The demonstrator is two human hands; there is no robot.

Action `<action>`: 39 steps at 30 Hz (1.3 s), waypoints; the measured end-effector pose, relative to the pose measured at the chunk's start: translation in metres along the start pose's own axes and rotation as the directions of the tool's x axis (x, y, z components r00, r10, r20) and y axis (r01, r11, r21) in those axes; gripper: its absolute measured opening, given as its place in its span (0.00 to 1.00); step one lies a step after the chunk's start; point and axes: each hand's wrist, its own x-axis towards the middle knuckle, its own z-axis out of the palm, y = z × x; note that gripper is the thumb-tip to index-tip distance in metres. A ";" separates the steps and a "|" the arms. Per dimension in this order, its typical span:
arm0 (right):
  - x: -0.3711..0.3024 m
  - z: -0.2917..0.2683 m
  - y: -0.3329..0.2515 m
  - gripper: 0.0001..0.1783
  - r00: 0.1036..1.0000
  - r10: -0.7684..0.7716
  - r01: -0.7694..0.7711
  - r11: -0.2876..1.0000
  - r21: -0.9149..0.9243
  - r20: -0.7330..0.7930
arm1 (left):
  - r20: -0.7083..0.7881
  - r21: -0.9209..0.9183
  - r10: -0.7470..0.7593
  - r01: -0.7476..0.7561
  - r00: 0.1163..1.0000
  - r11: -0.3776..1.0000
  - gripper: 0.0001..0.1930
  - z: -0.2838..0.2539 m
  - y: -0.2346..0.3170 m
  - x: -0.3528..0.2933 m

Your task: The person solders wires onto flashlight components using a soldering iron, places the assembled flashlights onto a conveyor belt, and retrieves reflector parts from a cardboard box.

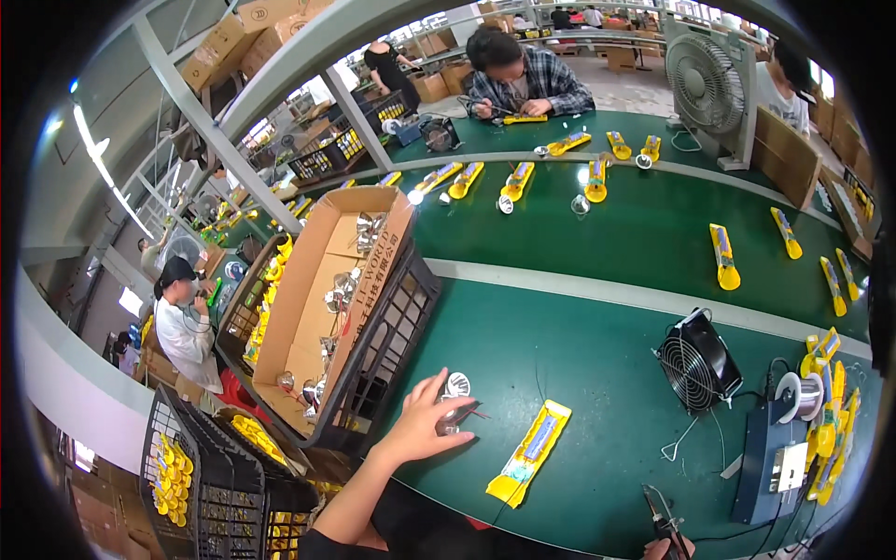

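"Yellow flashlight housing (530, 453), where?"
"On the green bench (607, 373) between both hands, long axis slanting far-right to near-left. Left hand (415, 431) is nearer, fingers spread by a silver reflector (457, 384), contact unclear; right hand (659, 550) grips a soldering iron (661, 513)."

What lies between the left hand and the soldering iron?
In the head view, a yellow casing lies between the left hand and the soldering iron.

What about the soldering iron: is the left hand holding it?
No, the soldering iron is in the right hand, while the left hand is at a small round part.
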 end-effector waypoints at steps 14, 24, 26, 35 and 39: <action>-0.003 0.015 -0.002 0.15 0.919 -0.170 0.124 0.981 -0.150 -0.357 | 0.056 0.157 0.237 -0.243 0.970 0.957 0.03 -0.006 0.002 0.027; -0.004 0.008 0.000 0.15 0.947 -0.186 0.113 0.956 -0.270 -0.263 | -0.027 0.115 0.238 -0.233 0.971 0.966 0.04 0.001 -0.017 0.020; -0.005 0.005 0.004 0.15 0.940 -0.162 0.094 0.969 -0.227 -0.301 | 0.014 -0.013 0.196 -0.196 0.980 0.981 0.07 -0.002 -0.021 0.019; -0.005 0.011 0.006 0.17 0.926 -0.108 0.062 0.989 -0.137 -0.362 | -0.056 -0.362 0.062 -0.078 0.996 0.929 0.08 0.002 -0.037 0.028; -0.005 0.013 0.004 0.16 0.916 -0.183 0.116 0.972 -0.202 -0.356 | -0.071 -0.613 -0.039 -0.013 0.997 0.790 0.08 0.014 -0.044 0.036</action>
